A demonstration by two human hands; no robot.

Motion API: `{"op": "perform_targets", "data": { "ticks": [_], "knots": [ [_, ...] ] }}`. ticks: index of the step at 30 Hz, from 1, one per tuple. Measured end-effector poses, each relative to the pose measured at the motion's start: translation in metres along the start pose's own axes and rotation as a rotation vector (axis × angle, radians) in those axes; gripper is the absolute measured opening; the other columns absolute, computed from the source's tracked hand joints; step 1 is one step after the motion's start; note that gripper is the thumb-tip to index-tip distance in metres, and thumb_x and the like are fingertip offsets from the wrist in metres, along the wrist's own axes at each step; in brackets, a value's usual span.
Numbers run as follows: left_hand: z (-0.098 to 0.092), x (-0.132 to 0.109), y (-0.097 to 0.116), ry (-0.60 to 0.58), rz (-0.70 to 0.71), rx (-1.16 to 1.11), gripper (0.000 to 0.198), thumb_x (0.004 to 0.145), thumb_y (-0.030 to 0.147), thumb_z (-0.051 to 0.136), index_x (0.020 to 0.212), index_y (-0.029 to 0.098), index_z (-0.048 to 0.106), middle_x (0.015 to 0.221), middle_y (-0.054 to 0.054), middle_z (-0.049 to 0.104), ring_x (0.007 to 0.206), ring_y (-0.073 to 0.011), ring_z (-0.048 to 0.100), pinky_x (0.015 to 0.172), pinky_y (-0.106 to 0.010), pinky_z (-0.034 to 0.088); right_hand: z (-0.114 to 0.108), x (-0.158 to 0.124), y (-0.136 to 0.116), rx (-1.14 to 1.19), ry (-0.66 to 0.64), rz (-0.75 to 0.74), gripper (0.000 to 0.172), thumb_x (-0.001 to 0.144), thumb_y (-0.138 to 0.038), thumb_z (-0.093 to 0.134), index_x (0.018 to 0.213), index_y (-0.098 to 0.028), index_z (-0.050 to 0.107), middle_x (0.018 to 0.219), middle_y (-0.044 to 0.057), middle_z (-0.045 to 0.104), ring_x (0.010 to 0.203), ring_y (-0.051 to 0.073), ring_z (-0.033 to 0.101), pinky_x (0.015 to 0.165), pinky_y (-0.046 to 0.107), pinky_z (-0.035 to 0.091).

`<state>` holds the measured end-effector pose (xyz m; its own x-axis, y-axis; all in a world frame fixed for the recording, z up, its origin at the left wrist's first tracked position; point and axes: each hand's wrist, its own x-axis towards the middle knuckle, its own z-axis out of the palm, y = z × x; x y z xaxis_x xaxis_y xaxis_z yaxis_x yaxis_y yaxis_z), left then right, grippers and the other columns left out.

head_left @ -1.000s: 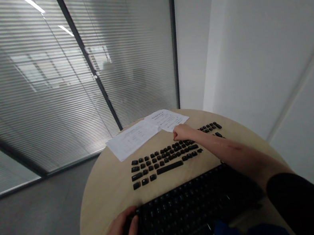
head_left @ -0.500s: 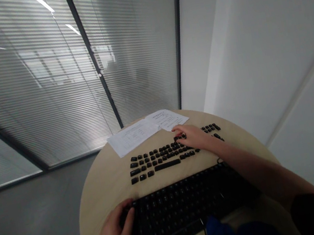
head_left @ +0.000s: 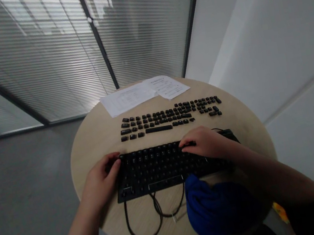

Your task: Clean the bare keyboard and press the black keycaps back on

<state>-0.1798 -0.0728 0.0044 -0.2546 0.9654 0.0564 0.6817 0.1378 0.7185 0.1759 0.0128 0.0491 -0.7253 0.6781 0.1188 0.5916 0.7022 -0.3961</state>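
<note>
A black keyboard [head_left: 159, 167] lies near the front of a round wooden table [head_left: 94, 140]. My left hand [head_left: 100, 182] grips its left end, thumb on top and fingers curled round the edge. My right hand [head_left: 205, 143] rests on the upper right part of the keyboard. Its fingertips are pinched together and pressed down there, and whatever they hold is hidden. Behind the keyboard, several loose black keycaps [head_left: 168, 114] lie in rows on the table, set out like a keyboard layout.
A blue cloth [head_left: 217, 204] sits bunched at the table's front edge, beside the keyboard's looped black cable [head_left: 150, 220]. Two printed paper sheets [head_left: 129, 97] lie at the far edge. Glass panels with blinds [head_left: 51, 51] stand behind, and a white wall [head_left: 266, 33] is on the right.
My right hand has drawn back from the far row of loose keycaps to the keyboard's upper right. The view has tilted down, showing the cable and cloth. My left hand stays on the keyboard's end.
</note>
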Motion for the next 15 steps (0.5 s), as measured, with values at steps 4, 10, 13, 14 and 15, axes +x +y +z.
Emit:
{"op": "perform_targets", "data": {
  "ticks": [4, 10, 13, 14, 15],
  "knots": [
    [0.000, -0.001, 0.002, 0.013, 0.010, 0.005, 0.052, 0.086, 0.059, 0.051, 0.119, 0.024, 0.069, 0.119, -0.009, 0.075, 0.108, -0.0291, 0.069, 0.106, -0.043, 0.051, 0.010, 0.004, 0.002, -0.030, -0.027, -0.038, 0.016, 0.091, -0.024, 0.069, 0.102, -0.024, 0.082, 0.102, 0.005, 0.081, 0.097, 0.024, 0.074, 0.091, 0.037, 0.052],
    [0.000, 0.001, 0.000, 0.010, 0.003, 0.032, 0.055, 0.085, 0.061, 0.050, 0.119, 0.023, 0.069, 0.117, -0.009, 0.075, 0.105, -0.0294, 0.069, 0.106, -0.044, 0.051, 0.018, 0.004, 0.005, -0.038, -0.015, -0.065, 0.017, 0.094, -0.024, 0.067, 0.101, -0.022, 0.082, 0.103, 0.006, 0.081, 0.100, 0.024, 0.073, 0.095, 0.038, 0.052],
    [0.000, 0.001, -0.001, 0.004, -0.004, 0.033, 0.054, 0.085, 0.061, 0.050, 0.120, 0.024, 0.069, 0.116, -0.008, 0.075, 0.104, -0.0296, 0.069, 0.103, -0.045, 0.052, 0.018, 0.005, 0.006, -0.027, -0.006, -0.077, 0.014, 0.093, -0.023, 0.068, 0.098, -0.021, 0.082, 0.102, 0.007, 0.081, 0.099, 0.023, 0.073, 0.095, 0.037, 0.052],
    [0.001, 0.000, -0.001, 0.003, -0.004, 0.026, 0.054, 0.086, 0.061, 0.050, 0.121, 0.024, 0.068, 0.116, -0.008, 0.075, 0.103, -0.0295, 0.069, 0.103, -0.045, 0.053, 0.018, 0.005, 0.007, -0.016, -0.007, -0.076, 0.013, 0.093, -0.022, 0.069, 0.097, -0.021, 0.082, 0.101, 0.007, 0.081, 0.099, 0.023, 0.073, 0.094, 0.037, 0.053],
    [0.001, 0.000, -0.001, 0.003, -0.004, 0.017, 0.053, 0.086, 0.060, 0.050, 0.121, 0.024, 0.068, 0.117, -0.008, 0.075, 0.104, -0.0294, 0.069, 0.103, -0.045, 0.052, 0.018, 0.005, 0.008, -0.003, -0.011, -0.071, 0.012, 0.092, -0.022, 0.070, 0.096, -0.021, 0.082, 0.100, 0.006, 0.081, 0.097, 0.022, 0.073, 0.093, 0.036, 0.053]
  ]
}}
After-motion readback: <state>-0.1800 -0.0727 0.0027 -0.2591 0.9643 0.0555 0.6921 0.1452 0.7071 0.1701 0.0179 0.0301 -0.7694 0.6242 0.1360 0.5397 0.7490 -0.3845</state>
